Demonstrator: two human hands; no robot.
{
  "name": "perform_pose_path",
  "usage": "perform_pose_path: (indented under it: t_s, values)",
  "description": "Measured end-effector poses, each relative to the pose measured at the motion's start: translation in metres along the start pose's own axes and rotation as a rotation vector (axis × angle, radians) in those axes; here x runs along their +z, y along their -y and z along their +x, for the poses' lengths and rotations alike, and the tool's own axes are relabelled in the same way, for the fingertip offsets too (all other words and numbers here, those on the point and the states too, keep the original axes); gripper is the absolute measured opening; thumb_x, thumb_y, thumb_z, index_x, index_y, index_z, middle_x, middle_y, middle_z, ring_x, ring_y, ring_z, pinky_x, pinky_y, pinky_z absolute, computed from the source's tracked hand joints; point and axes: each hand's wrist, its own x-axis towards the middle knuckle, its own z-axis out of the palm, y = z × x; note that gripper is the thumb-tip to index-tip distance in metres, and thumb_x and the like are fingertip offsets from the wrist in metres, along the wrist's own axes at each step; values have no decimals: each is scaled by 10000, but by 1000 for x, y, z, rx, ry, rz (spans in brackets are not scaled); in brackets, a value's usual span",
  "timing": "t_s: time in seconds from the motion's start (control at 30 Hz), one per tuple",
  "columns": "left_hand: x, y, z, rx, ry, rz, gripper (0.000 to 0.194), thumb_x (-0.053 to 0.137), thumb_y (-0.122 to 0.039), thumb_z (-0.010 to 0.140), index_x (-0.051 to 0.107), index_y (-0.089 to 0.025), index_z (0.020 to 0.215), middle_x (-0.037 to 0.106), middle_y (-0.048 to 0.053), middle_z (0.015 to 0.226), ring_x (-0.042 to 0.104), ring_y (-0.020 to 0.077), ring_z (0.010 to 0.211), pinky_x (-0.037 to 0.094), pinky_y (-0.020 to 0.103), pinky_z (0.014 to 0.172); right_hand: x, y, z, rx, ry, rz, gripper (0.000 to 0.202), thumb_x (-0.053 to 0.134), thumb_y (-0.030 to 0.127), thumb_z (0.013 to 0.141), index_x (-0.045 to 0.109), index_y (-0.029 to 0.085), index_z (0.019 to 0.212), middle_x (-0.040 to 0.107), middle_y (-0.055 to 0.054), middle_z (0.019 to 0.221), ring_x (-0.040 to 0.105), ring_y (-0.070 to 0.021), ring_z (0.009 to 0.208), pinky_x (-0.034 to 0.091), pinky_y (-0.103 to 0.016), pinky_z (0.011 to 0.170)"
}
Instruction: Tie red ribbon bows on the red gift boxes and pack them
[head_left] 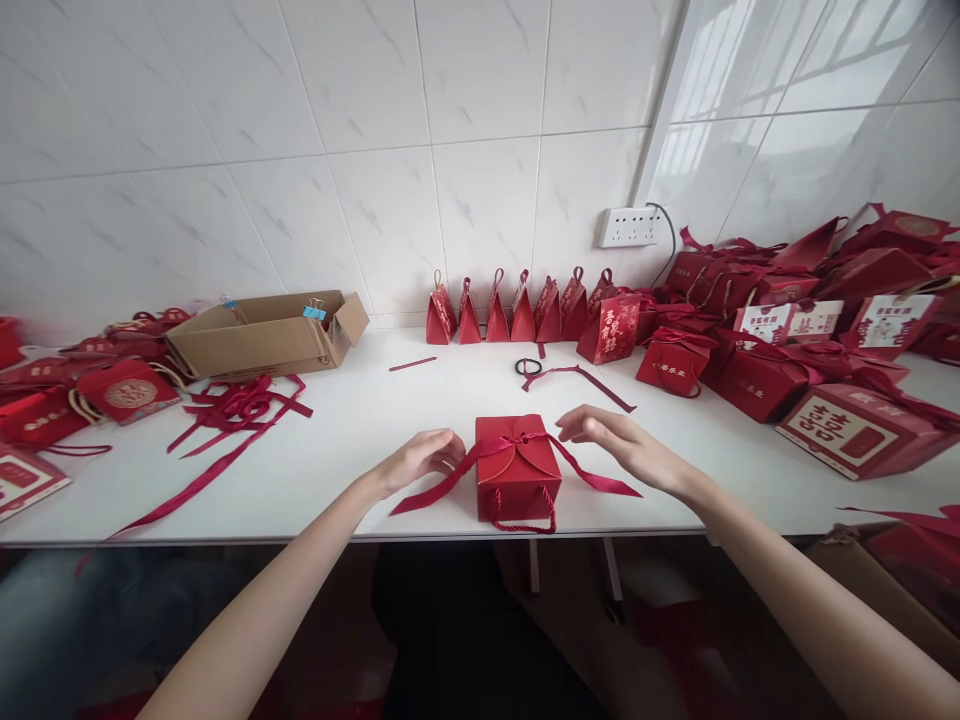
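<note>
A red gift box [517, 465] stands upright near the front edge of the white table, its curved top flaps folded together. Dark red ribbon [442, 482] is knotted over the top, with one loose tail spreading to each side. A twisted red cord handle [525, 526] hangs down the box's front. My left hand [424, 460] hovers just left of the box, fingers loosely curved and apart, by the left tail. On the other side my right hand [611, 438] is raised over the right tail with its fingers apart. Neither hand appears to hold anything.
Loose ribbons [240, 410] lie to the left, before an open cardboard box [262, 335]. Small red triangular boxes [523, 318] line the wall. Finished-looking red gift boxes [757, 380] pile up at right, others [127, 390] at left. A black ring [527, 367] lies behind the box.
</note>
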Motion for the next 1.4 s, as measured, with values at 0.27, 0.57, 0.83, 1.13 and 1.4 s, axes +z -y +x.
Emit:
perform_pose_path:
  t_s: [0.27,0.57,0.83,1.13,1.4]
  values:
    - [11,-20,4,-72,48,228,409,539,-546,789,546,-145,710,526,-3,701,487,123,652,398,274,651,18,-1,19,256,209,331,506,441,622,832,525,159,645,545,-18,654,523,-142,647,422,-306,691]
    - [9,0,2,-12,4,-18,348,600,-460,786,475,-157,669,492,-33,601,462,85,550,368,241,590,26,-9,19,314,164,722,522,505,651,772,547,160,600,523,-5,593,484,-121,565,360,-265,566]
    - [17,-8,-1,3,-38,-104,318,583,-405,809,472,-152,651,514,-12,588,444,71,494,307,215,486,23,-3,18,290,89,558,323,643,456,764,566,156,670,531,6,664,442,-101,612,328,-263,624]
    - [18,-19,-2,-36,-35,-66,371,679,-389,723,423,-155,590,350,-74,468,280,30,430,203,198,448,12,15,18,217,83,479,298,736,407,666,550,176,697,492,35,639,431,-111,636,305,-267,623]
    - [19,-24,-1,-64,-41,-40,368,655,-407,736,418,-158,604,338,-73,521,224,13,418,151,173,401,10,20,25,221,110,300,311,690,459,691,615,159,655,497,14,637,391,-113,621,299,-282,611]
